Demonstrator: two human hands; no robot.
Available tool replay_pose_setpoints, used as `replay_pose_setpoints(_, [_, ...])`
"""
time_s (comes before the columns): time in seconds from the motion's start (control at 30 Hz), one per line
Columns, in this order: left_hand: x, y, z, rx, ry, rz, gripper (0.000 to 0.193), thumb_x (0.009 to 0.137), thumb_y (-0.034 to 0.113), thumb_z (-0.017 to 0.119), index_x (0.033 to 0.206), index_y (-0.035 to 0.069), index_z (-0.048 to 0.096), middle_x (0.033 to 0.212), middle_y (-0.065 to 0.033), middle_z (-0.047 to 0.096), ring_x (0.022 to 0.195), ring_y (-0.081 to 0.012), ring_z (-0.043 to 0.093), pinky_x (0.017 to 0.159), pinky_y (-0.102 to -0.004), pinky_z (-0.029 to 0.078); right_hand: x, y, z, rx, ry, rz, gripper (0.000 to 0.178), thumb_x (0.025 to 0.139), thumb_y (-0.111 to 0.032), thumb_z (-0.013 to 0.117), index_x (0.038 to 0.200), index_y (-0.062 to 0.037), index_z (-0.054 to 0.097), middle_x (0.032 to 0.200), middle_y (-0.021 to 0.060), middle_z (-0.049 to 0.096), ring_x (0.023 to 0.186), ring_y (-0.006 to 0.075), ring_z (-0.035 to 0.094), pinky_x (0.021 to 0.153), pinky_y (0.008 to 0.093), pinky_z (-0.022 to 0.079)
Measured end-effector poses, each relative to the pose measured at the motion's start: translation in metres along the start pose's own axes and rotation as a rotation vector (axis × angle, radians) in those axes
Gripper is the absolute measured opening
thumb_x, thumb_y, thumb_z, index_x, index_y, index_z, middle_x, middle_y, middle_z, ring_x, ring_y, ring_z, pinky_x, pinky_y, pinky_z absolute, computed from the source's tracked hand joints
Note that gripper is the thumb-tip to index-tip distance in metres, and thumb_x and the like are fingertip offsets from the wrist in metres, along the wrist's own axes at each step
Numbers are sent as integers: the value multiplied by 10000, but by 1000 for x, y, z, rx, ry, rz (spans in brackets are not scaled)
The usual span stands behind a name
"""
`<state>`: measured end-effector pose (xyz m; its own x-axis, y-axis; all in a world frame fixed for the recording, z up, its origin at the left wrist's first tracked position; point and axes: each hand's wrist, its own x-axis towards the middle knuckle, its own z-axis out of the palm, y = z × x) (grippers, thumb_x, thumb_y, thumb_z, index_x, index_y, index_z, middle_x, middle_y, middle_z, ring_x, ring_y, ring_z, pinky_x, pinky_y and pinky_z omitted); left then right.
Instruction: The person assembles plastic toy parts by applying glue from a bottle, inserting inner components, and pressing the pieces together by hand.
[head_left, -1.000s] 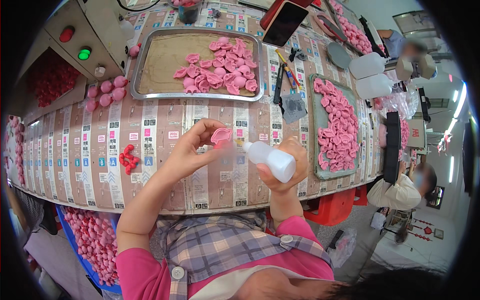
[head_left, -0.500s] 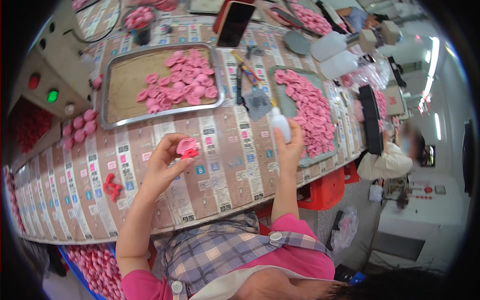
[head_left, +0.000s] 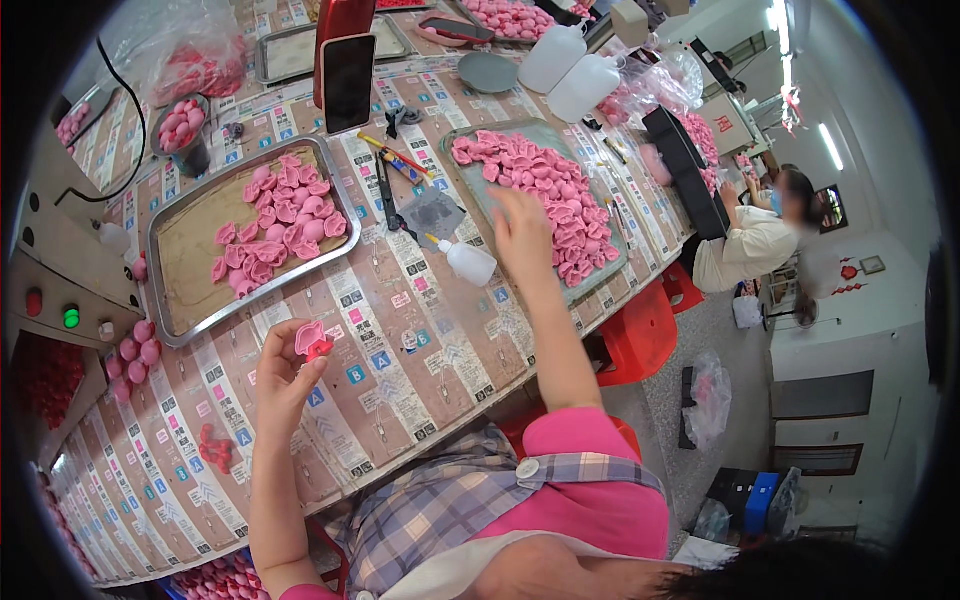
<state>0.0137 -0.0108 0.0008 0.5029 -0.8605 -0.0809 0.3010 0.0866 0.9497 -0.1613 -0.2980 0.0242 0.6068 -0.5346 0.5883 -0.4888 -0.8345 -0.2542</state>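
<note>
Over the right-hand tray heaped with pink pieces, the right hand hovers open and empty, and it could knock the small glue bottle lying just beside it, while the left hand pinches one pink piece loosely enough that it might slip onto the table.

Head view, down onto worktable

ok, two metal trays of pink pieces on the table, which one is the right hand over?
The right hand is over the heaped tray near the table's edge. The other tray, half bare, lies beyond the left hand.
</note>
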Motion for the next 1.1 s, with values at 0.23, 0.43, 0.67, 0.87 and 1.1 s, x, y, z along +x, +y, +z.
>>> replay_pose_setpoints(0.23, [2, 2, -1, -15, 7, 13, 411, 746, 73, 629, 1106, 32, 436, 987, -37, 544, 926, -108, 520, 816, -241, 387, 48, 64, 50, -544, -246, -170, 99, 702, -86, 569, 793, -71, 604, 828, 76, 593, 820, 243, 536, 692, 388, 404])
replay_pose_setpoints(0.43, [-1, 2, -4, 18, -5, 12, 427, 745, 72, 633, 1118, 25, 431, 992, -39, 546, 933, -111, 521, 827, -256, 387, 43, -3, 22, 23, -195, 6, 120, 756, -161, 590, 816, -60, 614, 793, 46, 604, 780, 175, 556, 666, 310, 419])
replay_pose_setpoints(0.67, [-1, 2, -3, -18, 23, 29, 442, 745, 87, 642, 1130, 16, 436, 1012, -48, 547, 936, -116, 525, 816, -261, 403, -16, -125, 35, 992, -800, 83, 214, 792, -230, 602, 935, -72, 623, 813, 24, 611, 719, 108, 534, 644, 265, 424])
replay_pose_setpoints(0.87, [-2, 7, -8, -29, 84, 39, 463, 761, 71, 621, 1169, 10, 411, 991, -64, 554, 909, -143, 550, 817, -263, 421, -38, -127, 70, 636, -632, -339, 211, 739, -189, 621, 919, -79, 623, 827, 87, 564, 809, 264, 518, 710, 346, 412])
replay_pose_setpoints(1.1, [-2, 10, -8, -18, 71, 52, 447, 782, 69, 604, 1187, 29, 418, 991, -50, 574, 882, -88, 536, 738, -210, 419, -34, -133, 58, 608, -635, -192, 255, 680, -150, 664, 916, -72, 611, 800, 78, 519, 803, 247, 503, 697, 353, 405])
